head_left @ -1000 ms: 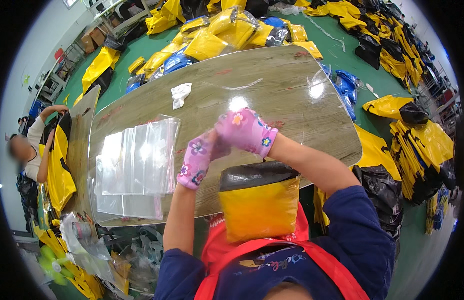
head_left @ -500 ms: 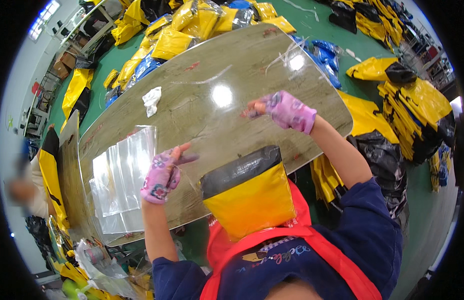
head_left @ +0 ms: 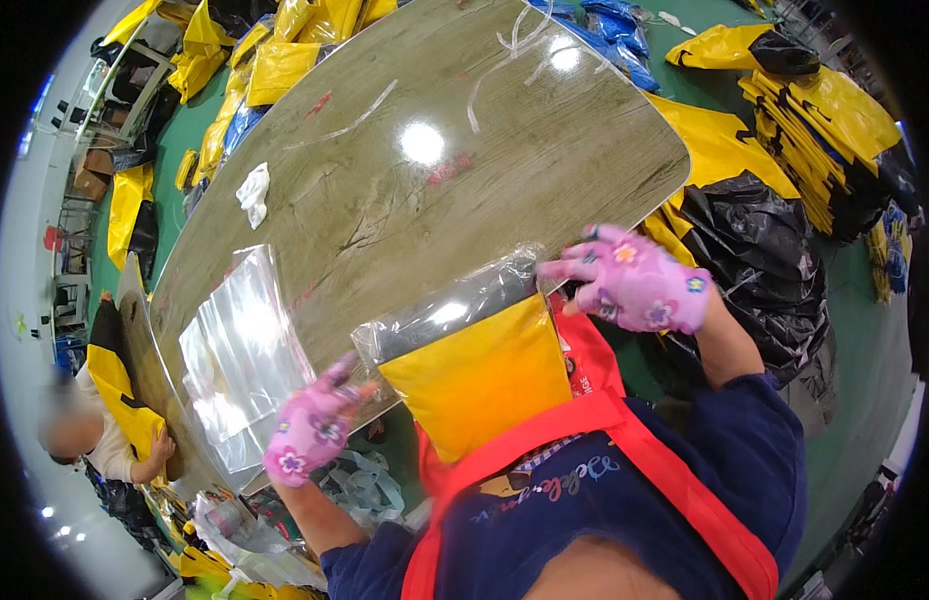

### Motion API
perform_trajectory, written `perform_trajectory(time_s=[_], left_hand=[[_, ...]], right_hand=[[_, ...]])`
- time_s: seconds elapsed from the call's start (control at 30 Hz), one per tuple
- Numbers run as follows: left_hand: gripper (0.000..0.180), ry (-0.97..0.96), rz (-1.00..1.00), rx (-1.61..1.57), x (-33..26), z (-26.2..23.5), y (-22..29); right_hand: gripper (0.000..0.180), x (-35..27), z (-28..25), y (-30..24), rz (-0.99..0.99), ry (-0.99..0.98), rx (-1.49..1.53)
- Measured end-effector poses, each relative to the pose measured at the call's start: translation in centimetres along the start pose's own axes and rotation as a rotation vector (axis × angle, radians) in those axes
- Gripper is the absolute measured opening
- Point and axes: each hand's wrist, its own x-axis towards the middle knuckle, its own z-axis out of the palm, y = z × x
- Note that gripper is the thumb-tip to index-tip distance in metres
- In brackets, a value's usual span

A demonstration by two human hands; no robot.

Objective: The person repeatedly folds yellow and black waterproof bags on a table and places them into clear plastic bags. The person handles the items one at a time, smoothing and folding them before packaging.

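Observation:
A yellow and black folded package (head_left: 474,375) in a clear plastic sleeve leans against the red apron at the table's near edge. Its loose clear film shows along the black top. My right hand (head_left: 639,280), in a pink flowered glove with bare fingertips, is at the package's upper right corner, fingers stretched and apart; whether they touch the film I cannot tell. My left hand (head_left: 314,425), gloved alike and slightly blurred, hovers left of the package with fingers spread and nothing held. Near it lies a stack of clear plastic bags (head_left: 239,350) on the table (head_left: 354,240).
Clear strips (head_left: 474,105) and a crumpled white cloth (head_left: 253,194) lie on the table. Yellow and black packages (head_left: 281,72) heap beyond its far left edge. Folded yellow pieces (head_left: 799,150) pile at right. A co-worker's hand (head_left: 159,450) holds yellow-black material at left.
My right hand has come back from over the table to the package's corner. My left hand has moved down. Another clear strip now lies on the table, and the view has shifted.

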Motion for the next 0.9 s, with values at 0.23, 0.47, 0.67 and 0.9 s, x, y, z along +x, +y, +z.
perform_trajectory(time_s=[0.23, 0.47, 0.67, 0.9], left_hand=[[0.077, 0.580, 0.403, -0.229, 7.8, 8.1, 2.3], [0.076, 0.188, -0.078, -0.660, 7.5, 4.6, -10.9], [0.060, 0.173, 0.514, -1.409, 15.8, -10.9, 4.0], [0.054, -0.102, 0.180, -1.173, 18.9, 0.5, 7.9]], right_hand=[[0.054, 5.9, 9.3, -1.2, -0.237, 0.761, -0.032], [0.060, -5.1, 14.0, 22.7, 1.106, 1.046, -0.408], [0.038, -5.5, 15.6, 35.7, 1.446, 0.342, -0.097], [0.025, -13.1, -10.3, 30.5, 1.084, 1.541, 0.101]])
